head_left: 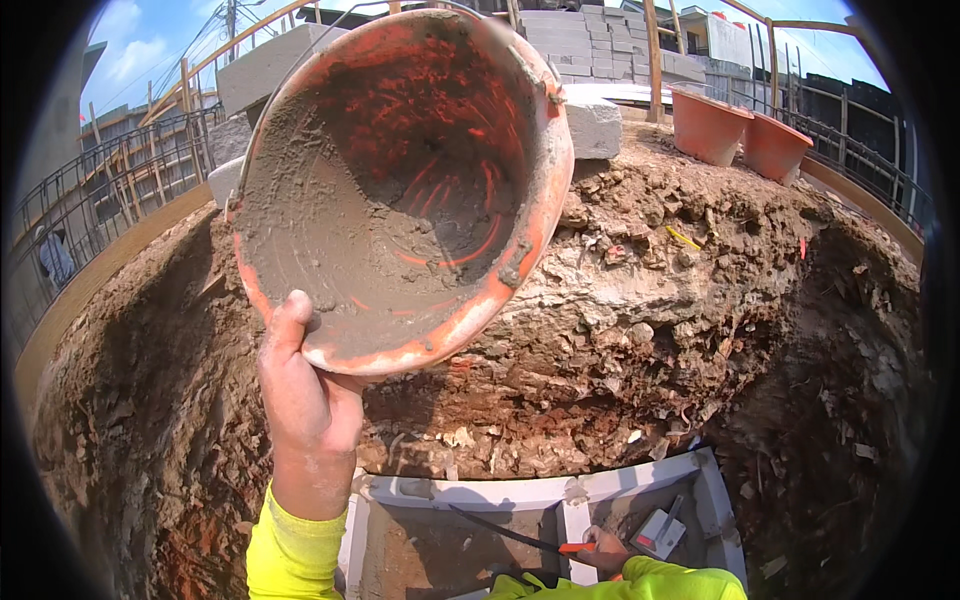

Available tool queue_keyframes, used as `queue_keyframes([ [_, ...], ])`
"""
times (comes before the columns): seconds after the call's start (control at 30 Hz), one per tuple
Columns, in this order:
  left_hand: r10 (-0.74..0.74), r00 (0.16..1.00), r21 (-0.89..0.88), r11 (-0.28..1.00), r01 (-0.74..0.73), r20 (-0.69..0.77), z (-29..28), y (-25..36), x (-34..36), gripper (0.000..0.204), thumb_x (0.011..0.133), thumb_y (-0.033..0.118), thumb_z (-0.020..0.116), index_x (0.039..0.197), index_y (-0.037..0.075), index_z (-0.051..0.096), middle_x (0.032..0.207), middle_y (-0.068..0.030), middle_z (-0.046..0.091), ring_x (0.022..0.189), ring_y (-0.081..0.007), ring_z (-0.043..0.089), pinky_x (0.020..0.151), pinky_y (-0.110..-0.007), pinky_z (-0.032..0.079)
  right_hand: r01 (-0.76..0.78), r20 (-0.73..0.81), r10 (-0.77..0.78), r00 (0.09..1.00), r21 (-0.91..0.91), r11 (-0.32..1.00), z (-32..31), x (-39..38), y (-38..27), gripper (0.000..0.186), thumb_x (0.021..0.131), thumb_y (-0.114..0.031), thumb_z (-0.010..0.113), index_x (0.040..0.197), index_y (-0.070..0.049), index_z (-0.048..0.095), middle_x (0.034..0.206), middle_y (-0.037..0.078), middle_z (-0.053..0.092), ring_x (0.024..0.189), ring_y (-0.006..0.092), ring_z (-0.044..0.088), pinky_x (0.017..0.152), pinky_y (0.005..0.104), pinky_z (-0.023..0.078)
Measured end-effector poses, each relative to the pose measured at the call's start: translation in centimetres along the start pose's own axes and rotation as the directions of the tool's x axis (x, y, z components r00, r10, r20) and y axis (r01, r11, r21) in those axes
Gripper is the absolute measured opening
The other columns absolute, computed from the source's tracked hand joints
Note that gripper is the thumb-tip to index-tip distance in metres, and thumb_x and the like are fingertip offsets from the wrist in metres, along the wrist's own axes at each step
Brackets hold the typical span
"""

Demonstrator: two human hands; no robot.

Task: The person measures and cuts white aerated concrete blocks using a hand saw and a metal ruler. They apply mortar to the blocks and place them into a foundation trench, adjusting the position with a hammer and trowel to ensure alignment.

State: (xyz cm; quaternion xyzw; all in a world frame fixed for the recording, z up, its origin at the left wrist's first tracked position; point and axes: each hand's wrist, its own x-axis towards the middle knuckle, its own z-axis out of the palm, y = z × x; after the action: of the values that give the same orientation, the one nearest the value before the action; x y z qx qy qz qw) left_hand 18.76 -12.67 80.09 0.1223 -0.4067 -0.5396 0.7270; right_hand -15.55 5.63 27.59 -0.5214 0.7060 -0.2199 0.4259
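Note:
My left hand [310, 400] grips the rim of an orange bucket [400, 190], raised high and tilted so its mortar-smeared inside faces me. Lower down, my right hand [600, 555] holds the orange handle of a dark-bladed saw [506, 531] over a low frame of pale blocks [420, 488] at the bottom of the pit. In the frame's right compartment rests a white, flat-bladed tool [656, 535] with a long grey handle.
The rough earth wall [640, 320] rises ahead and around both sides. On the upper ledge stand two orange buckets [705, 130] and stacked grey blocks [610, 50]. Rebar cages [100, 190] and wooden planks line the edges. A partly hidden person [55, 255] is at far left.

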Motion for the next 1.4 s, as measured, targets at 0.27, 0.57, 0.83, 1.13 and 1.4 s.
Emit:
queue_keyframes([
  [0.27, 0.335, 0.747, 0.092, 0.880, -0.466, 0.574, 21.4, -3.2, 16.4, 0.071, 0.100, 0.042, 0.050, 0.142, -0.008, 0.024, 0.132, -0.0297, 0.045, 0.112, -0.0363, 0.058, 0.090, -0.044, 0.055, 0.107, -0.065, -0.106, 0.992, 0.021, 0.994, -1.1, -0.2, -1.5, 0.047, 0.076, -0.039, 0.075, 0.100, -0.005, 0.054, 0.073, 0.016, 0.063, 0.071, 0.0283, 0.065, 0.067, 0.0392, 0.050],
  [0.57, 0.257, 0.871, 0.337, 0.847, -0.411, 0.419, 4.3, -7.5, 2.7, 0.095, 0.095, 0.043, 0.062, 0.154, -0.004, 0.004, 0.148, -0.0261, 0.034, 0.115, -0.0267, 0.060, 0.089, -0.031, 0.054, -0.018, -0.049, 0.019, 0.999, 0.015, 1.000, -2.2, -2.7, -2.2, 0.040, 0.075, -0.027, 0.074, 0.101, -0.007, 0.051, 0.081, 0.017, 0.065, 0.077, 0.0296, 0.066, 0.072, 0.0391, 0.051],
  [0.83, 0.379, 0.698, 0.761, 0.530, 0.375, -0.608, -30.7, -0.5, -29.5, 0.059, 0.097, 0.008, 0.046, 0.152, 0.002, 0.025, 0.136, -0.0165, 0.051, 0.095, -0.0209, 0.065, 0.077, -0.031, 0.056, 0.367, 0.288, -0.416, 0.862, 0.210, 0.906, 1.6, -1.8, -7.8, 0.047, 0.080, -0.016, 0.072, 0.117, -0.008, 0.045, 0.094, 0.016, 0.062, 0.087, 0.0295, 0.065, 0.078, 0.0395, 0.051],
  [1.13, 0.348, 0.227, 0.309, 0.202, 0.929, -0.910, -40.5, 2.1, -68.6, 0.059, 0.093, 0.015, 0.063, 0.142, -0.005, 0.039, 0.120, -0.0182, 0.061, 0.090, -0.0239, 0.065, 0.080, -0.032, 0.052, 0.306, 0.286, -0.319, 0.903, 0.091, 0.948, 11.3, -15.2, -11.2, 0.013, 0.092, -0.004, 0.062, 0.104, -0.002, 0.058, 0.092, 0.004, 0.061, 0.086, 0.0087, 0.056, 0.080, 0.0250, 0.047],
  [1.4, 0.291, -0.011, 0.013, 0.081, 0.997, -0.957, -40.5, -1.0, -82.9, 0.065, 0.088, 0.014, 0.063, 0.142, -0.010, 0.036, 0.128, -0.0358, 0.052, 0.112, -0.0460, 0.057, 0.094, -0.048, 0.049, 0.270, 0.462, -0.107, 0.880, -0.303, 0.914, 12.6, -15.5, -16.9, 0.032, 0.087, -0.022, 0.067, 0.114, -0.006, 0.059, 0.074, 0.008, 0.062, 0.061, 0.0156, 0.057, 0.057, 0.0336, 0.045],
])
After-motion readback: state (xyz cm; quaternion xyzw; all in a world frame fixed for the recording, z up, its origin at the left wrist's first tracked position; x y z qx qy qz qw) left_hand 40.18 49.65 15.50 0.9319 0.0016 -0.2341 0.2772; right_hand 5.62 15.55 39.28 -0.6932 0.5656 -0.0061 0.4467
